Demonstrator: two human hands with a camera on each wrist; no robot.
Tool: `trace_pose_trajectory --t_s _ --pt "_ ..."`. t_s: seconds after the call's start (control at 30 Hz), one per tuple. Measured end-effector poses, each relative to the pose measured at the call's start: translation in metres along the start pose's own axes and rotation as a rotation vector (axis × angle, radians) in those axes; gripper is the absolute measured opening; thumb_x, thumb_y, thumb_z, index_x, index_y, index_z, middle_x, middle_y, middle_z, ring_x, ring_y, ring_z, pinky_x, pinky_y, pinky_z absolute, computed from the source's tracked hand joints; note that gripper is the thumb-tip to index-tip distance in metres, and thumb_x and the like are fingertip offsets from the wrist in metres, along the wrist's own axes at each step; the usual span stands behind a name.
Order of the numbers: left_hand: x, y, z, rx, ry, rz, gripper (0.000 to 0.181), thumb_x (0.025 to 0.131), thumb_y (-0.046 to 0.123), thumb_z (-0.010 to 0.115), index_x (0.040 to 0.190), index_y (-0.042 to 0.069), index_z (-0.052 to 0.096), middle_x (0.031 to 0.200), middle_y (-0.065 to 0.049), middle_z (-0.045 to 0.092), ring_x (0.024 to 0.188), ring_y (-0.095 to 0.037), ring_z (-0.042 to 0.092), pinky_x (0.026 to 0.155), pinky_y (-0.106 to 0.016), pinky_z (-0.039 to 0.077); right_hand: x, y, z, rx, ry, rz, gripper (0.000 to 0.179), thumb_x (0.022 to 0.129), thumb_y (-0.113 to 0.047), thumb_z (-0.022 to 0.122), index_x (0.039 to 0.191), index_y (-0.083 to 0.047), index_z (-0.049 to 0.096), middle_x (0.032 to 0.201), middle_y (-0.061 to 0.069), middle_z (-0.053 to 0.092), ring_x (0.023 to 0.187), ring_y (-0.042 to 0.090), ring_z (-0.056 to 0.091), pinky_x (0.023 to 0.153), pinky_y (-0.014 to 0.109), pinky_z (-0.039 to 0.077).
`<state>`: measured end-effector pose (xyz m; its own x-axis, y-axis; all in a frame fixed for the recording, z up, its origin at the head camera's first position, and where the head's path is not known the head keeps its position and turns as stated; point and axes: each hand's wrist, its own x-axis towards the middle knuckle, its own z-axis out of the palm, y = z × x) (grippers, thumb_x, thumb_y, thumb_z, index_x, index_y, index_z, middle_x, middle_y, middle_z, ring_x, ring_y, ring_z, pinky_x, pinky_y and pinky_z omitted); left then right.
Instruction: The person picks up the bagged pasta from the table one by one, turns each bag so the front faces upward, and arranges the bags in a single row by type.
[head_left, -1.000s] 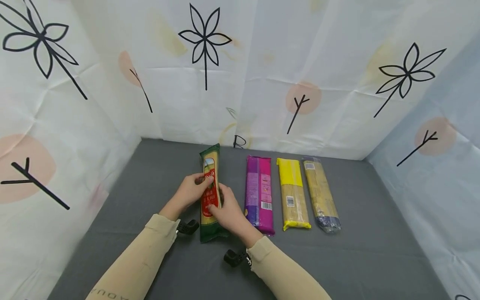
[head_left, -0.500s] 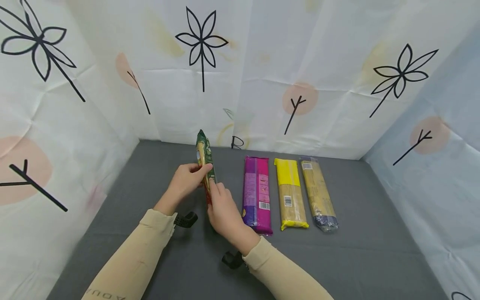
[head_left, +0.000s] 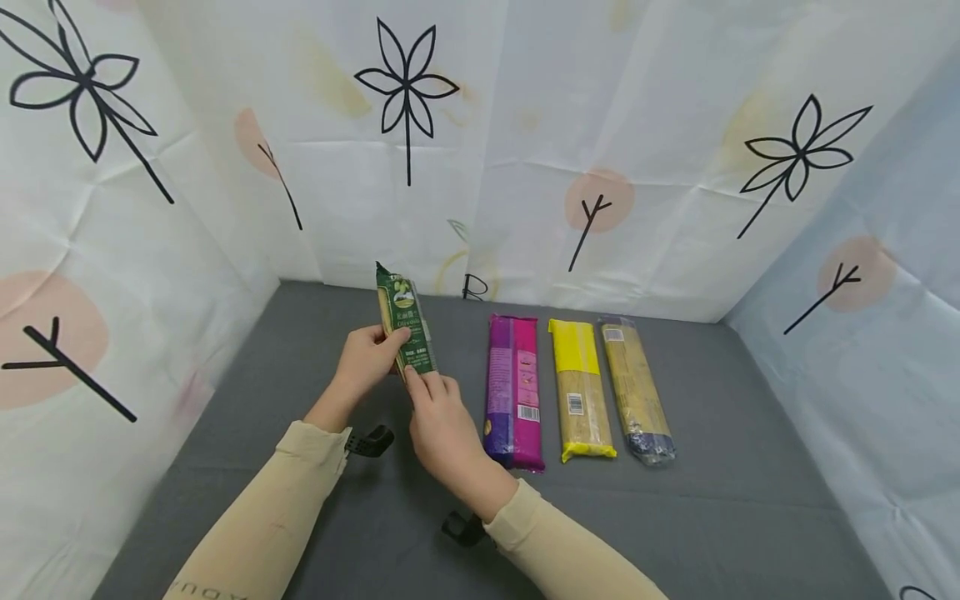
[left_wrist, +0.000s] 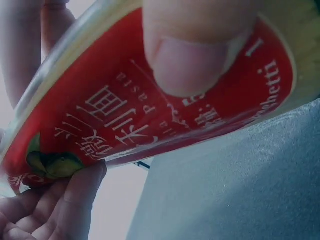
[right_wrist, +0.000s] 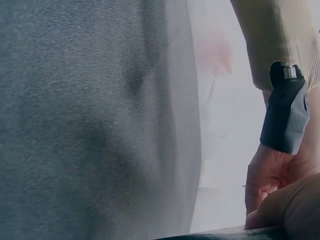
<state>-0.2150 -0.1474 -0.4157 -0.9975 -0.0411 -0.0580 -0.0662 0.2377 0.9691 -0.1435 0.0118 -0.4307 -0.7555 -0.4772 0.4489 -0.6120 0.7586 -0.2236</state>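
Note:
A pack of spaghetti (head_left: pixel 411 325), green with white print on the side facing up, is held tilted above the grey table by both hands. My left hand (head_left: pixel 363 360) grips its left edge, thumb on the green face. Lower down, my right hand (head_left: pixel 450 437) holds the near end and hides it, fingers lying over the green face. The left wrist view shows the pack's red label (left_wrist: pixel 112 115) from close by, with a thumb pressed on it. Only a dark edge of the pack (right_wrist: pixel 265 233) shows in the right wrist view.
To the right lie a purple-and-pink pack (head_left: pixel 514 392), a yellow-ended pack of pasta (head_left: pixel 585 387) and a clear pack with a blue end (head_left: pixel 637 387), side by side on the grey table (head_left: pixel 750 500). Patterned white cloth (head_left: pixel 525 125) encloses the back and sides.
The spaghetti pack has been lifted and turned over its long side, from the red label up to the green printed face up. The three other packs lie still.

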Motion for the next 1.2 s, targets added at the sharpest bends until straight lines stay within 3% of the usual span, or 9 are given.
trace_pose_trajectory --t_s 0.37,0.53,0.7,0.87,1.0,1.2 --pt "0.001 0.002 0.004 -0.102 0.026 0.009 0.051 0.096 0.045 0.057 0.122 0.002 0.061 0.098 -0.016 0.067 0.078 -0.020 0.068 0.067 -0.033 0.056 -0.009 0.014 -0.004 0.204 -0.001 0.036 0.052 0.089 -0.020 0.071 0.136 -0.010 0.052 0.126 0.005 0.050 0.126 0.024 0.041 0.104 0.037 0.040" --pt "0.000 0.004 0.005 -0.131 0.020 -0.025 0.043 0.099 0.039 0.053 0.118 0.001 0.059 0.089 -0.011 0.065 0.074 -0.018 0.064 0.071 -0.037 0.055 -0.014 0.020 -0.004 0.252 0.003 0.034 0.050 0.091 -0.025 0.069 0.136 -0.011 0.052 0.129 0.007 0.048 0.128 0.023 0.040 0.102 0.036 0.041" --pt "0.000 0.004 0.006 -0.180 0.018 -0.043 0.038 0.100 0.038 0.051 0.113 0.003 0.056 0.081 -0.005 0.060 0.068 -0.014 0.057 0.069 -0.037 0.050 -0.019 0.029 -0.004 0.335 0.018 0.071 0.048 0.094 -0.023 0.065 0.137 -0.008 0.050 0.129 0.007 0.046 0.120 0.019 0.045 0.097 0.034 0.045" --pt "0.002 0.002 0.005 -0.254 -0.028 -0.066 0.043 0.101 0.039 0.049 0.126 0.004 0.052 0.101 -0.011 0.064 0.083 -0.016 0.064 0.073 -0.033 0.054 -0.021 0.038 0.000 0.423 -0.002 0.147 0.045 0.097 -0.018 0.059 0.139 -0.008 0.046 0.127 0.008 0.044 0.114 0.017 0.049 0.094 0.033 0.047" --pt "0.003 -0.002 0.006 -0.314 -0.087 -0.128 0.050 0.102 0.039 0.046 0.140 0.006 0.045 0.121 -0.015 0.060 0.096 -0.020 0.065 0.079 -0.036 0.054 -0.023 0.042 0.001 0.575 -0.077 0.242 0.051 0.100 -0.024 0.054 0.145 -0.009 0.037 0.131 0.010 0.041 0.115 0.019 0.050 0.094 0.034 0.047" --pt "0.004 -0.007 0.009 -0.354 -0.125 -0.166 0.050 0.103 0.037 0.042 0.144 0.009 0.041 0.124 -0.013 0.056 0.099 -0.019 0.062 0.082 -0.037 0.053 -0.025 0.047 0.003 0.823 -0.210 0.443 0.065 0.101 -0.041 0.049 0.152 -0.012 0.023 0.143 0.016 0.040 0.123 0.029 0.049 0.094 0.048 0.046"
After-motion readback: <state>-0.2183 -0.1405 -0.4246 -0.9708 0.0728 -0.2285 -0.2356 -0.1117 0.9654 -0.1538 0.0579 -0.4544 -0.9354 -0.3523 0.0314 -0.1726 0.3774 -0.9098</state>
